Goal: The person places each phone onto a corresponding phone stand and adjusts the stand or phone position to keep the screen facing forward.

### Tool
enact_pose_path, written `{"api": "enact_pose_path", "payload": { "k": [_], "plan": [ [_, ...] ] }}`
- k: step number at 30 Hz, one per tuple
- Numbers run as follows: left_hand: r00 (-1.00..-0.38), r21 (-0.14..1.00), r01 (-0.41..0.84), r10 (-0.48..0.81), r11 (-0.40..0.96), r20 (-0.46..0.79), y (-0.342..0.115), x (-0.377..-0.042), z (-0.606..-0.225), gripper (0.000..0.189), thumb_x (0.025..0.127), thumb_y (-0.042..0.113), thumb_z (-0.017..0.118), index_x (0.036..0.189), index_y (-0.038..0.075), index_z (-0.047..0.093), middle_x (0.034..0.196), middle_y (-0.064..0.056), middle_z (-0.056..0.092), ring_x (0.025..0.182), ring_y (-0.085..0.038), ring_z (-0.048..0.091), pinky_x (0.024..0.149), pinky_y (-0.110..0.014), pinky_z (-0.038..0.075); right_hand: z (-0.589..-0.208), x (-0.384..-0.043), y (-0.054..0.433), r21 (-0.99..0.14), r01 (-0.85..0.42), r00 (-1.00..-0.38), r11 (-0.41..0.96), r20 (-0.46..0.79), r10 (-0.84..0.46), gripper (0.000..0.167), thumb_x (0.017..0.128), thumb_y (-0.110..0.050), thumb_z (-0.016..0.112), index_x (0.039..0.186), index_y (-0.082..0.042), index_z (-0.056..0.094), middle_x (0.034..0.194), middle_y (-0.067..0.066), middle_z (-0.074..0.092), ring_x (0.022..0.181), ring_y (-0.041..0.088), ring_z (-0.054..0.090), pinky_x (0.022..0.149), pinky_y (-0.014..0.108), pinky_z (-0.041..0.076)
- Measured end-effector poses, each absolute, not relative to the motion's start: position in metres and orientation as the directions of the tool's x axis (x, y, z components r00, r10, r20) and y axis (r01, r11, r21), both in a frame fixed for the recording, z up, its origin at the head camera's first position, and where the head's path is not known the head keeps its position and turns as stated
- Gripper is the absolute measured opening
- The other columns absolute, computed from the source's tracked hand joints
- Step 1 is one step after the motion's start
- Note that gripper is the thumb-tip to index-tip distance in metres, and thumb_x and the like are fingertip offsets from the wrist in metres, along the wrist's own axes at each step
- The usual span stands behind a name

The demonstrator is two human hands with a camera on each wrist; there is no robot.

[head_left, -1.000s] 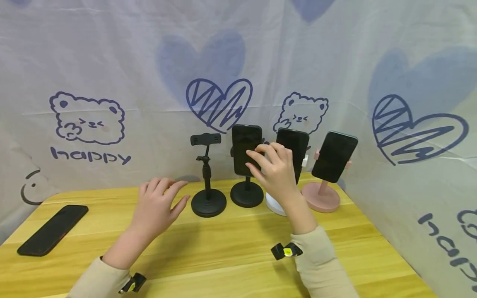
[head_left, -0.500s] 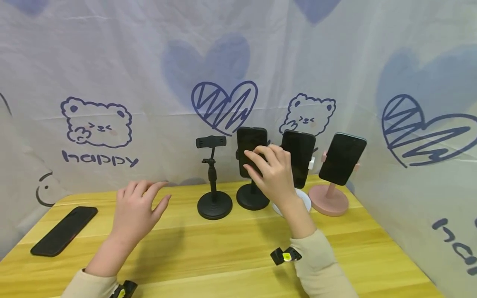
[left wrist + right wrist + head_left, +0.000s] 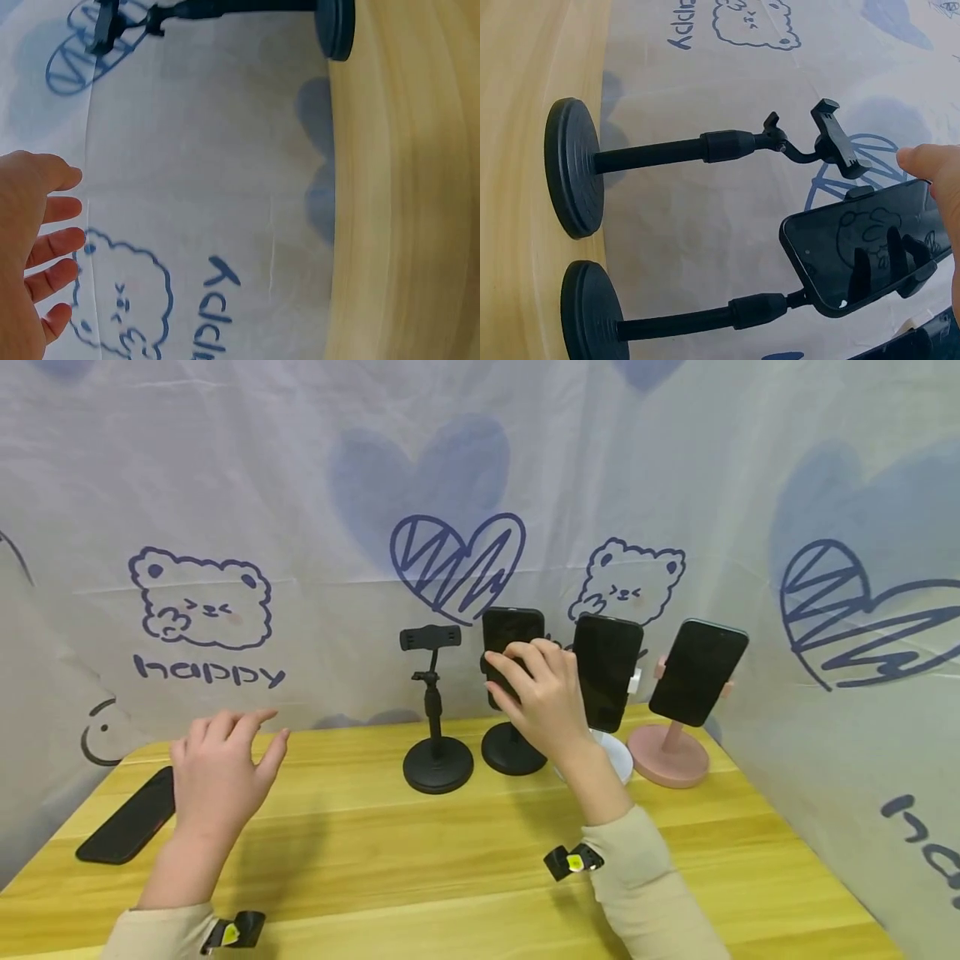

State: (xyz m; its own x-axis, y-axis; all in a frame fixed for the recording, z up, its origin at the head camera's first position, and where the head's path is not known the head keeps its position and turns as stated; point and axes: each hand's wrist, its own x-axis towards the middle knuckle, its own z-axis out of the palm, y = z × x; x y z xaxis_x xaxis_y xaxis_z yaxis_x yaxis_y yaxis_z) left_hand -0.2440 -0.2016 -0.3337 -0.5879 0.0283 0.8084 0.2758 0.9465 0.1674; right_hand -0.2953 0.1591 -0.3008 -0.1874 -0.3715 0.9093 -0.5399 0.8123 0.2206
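Note:
My left hand [image 3: 213, 777] hovers over the table's left side, fingers loosely bent. It overlaps the far end of a black smartphone [image 3: 123, 822] lying flat there. In the left wrist view nothing lies between its fingers. My right hand [image 3: 543, 702], fingers spread and slightly bent, is in front of a smartphone [image 3: 513, 625] clamped upright in a black phone stand [image 3: 513, 752]. The right wrist view shows this smartphone [image 3: 825, 255] gripped by the clamp, with my thumb beside it. To its left is another black phone stand [image 3: 435, 702], its clamp without a phone.
Right of the black stands, a white phone stand [image 3: 617, 760] and a pink phone stand [image 3: 667, 760] each carry a smartphone, partly behind my right arm in the white one's case. A printed curtain [image 3: 322, 485] hangs behind the wooden table [image 3: 390, 860].
My left hand has moved left, from near the phoneless stand to beside the flat smartphone. My right hand keeps nearly the same place. The head view has shifted slightly left.

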Motion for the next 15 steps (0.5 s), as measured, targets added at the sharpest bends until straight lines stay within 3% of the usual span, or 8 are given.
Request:
{"api": "enact_pose_path", "payload": {
  "k": [8,15],
  "plan": [
    [-0.666,0.35,0.149,-0.167,0.925,0.727,-0.215,-0.243,-0.332,0.033,0.092,0.024,0.066,0.119,0.005,0.065,0.109,-0.024,0.06,0.106,-0.046,0.047,0.086,-0.064,0.032,-0.294,-0.298,0.151,0.214,-0.542,-0.22,0.813,0.897,-0.383,0.042,0.082,-0.029,0.078,0.12,-0.014,0.068,0.111,0.009,0.062,0.105,0.027,0.048,0.082,0.043,0.037],
    [-0.703,0.398,0.057,-0.246,0.916,0.668,-0.229,-0.245,-0.333,0.037,0.094,0.028,0.062,0.124,0.006,0.062,0.113,-0.024,0.059,0.11,-0.047,0.045,0.09,-0.064,0.031,-0.289,-0.302,0.142,0.233,-0.534,-0.206,0.813,0.896,-0.392,0.04,0.084,-0.029,0.076,0.12,-0.013,0.068,0.11,0.009,0.062,0.104,0.028,0.048,0.081,0.044,0.038]
  ]
}}
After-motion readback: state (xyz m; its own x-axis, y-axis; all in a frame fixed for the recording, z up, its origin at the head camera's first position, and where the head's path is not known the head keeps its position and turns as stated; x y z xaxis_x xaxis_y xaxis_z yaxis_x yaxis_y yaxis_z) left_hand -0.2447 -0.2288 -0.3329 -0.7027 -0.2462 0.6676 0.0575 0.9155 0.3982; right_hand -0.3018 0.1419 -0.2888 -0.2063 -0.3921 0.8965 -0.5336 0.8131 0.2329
